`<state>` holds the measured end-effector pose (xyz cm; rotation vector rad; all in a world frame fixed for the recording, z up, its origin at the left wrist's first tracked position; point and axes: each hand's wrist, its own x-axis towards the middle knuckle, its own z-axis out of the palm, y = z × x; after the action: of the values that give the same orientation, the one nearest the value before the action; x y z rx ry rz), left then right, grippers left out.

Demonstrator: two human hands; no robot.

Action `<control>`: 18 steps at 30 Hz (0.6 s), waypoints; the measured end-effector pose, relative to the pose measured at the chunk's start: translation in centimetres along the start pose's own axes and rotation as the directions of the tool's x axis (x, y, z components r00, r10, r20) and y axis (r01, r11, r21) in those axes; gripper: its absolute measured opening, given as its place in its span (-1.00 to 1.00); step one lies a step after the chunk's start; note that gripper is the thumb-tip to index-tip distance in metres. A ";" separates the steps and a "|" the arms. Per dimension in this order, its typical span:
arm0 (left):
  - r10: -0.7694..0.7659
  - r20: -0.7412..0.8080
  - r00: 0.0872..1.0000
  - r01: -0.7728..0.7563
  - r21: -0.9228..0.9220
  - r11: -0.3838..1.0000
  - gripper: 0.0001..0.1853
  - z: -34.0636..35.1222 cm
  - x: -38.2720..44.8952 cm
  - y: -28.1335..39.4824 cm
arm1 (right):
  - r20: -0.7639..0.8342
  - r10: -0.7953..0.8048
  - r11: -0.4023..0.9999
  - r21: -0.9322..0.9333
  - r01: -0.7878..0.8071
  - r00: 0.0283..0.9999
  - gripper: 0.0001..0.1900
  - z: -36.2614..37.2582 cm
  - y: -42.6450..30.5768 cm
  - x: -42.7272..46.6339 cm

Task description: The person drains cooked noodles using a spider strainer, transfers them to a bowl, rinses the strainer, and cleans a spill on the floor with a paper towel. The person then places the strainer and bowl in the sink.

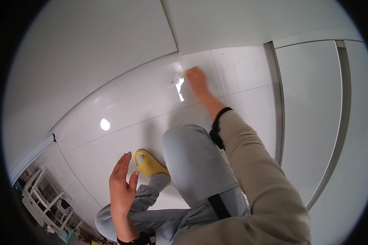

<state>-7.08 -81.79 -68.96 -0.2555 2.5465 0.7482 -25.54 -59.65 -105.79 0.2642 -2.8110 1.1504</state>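
Observation:
My right hand [197, 79] reaches down to the white tiled floor [245, 110], its fingers curled and blurred. A faint yellowish edge shows at its fingertips; whether it grips something cannot be made out. Just left of these fingers lies a small orange-brown bit [171, 82]. A bright, ragged glare [180, 89] on glossy, wet-looking tile is beside the hand. My left hand [121, 180] is raised near my left knee, holding nothing, with the thumb apart from the fingers. Beyond it is a yellow slipper [150, 163] on my foot.
White cabinet fronts [89, 52] rise from the floor ahead. On the right stand white panels [306, 101] with a grey vertical strip [280, 122]. At lower left, past a door track [76, 174], are a white chair-like frame [46, 196] and jumbled items. My bent knee [193, 159] is close by.

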 end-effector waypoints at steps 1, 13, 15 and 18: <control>-0.002 -0.005 1.000 0.002 0.001 1.000 -0.53 0.0 -0.1 -0.1 | -0.107 0.108 0.994 0.034 -0.105 0.988 -0.93 -1.6 1.6 0.7; -0.003 0.011 1.000 0.003 -0.027 1.000 -0.53 0.4 0.0 -0.3 | 0.195 -0.175 0.979 -0.064 0.191 0.965 -0.96 -1.8 2.3 -0.8; 0.002 0.008 1.000 -0.002 -0.032 0.999 -0.53 0.2 0.0 -0.2 | 0.125 -0.103 0.975 -0.184 0.125 0.987 -0.97 -2.7 2.8 0.0; -0.017 0.019 1.000 0.017 -0.019 1.000 -0.53 0.2 -0.1 -0.2 | -0.081 0.187 0.982 -0.018 -0.189 0.979 -0.98 -4.4 4.9 2.5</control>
<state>-6.89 -81.81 -69.16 -0.2748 2.5172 0.7658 -28.91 -53.44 -105.68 -0.0506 -2.8277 1.1306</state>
